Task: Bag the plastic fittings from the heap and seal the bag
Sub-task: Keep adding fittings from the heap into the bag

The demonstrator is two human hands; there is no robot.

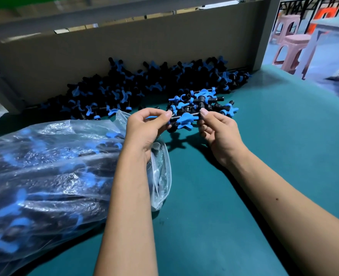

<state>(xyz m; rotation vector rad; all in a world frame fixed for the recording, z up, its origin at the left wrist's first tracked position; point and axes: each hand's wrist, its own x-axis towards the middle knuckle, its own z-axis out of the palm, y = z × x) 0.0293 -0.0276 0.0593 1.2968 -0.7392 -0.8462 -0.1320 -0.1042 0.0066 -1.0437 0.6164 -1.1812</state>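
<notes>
Both hands pinch one black-and-blue fitting between them, left hand on its left end and right hand on its right, above the green desk, heap behind, filled bag at left.

Both hands pinching one fitting (blue-handled), bag left

Between my left hand and right hand sits one black-and-blue plastic fitting. Behind my grip: a small cluster, then the heap (against the cardboard wall). Left: the clear plastic bag.
</notes>
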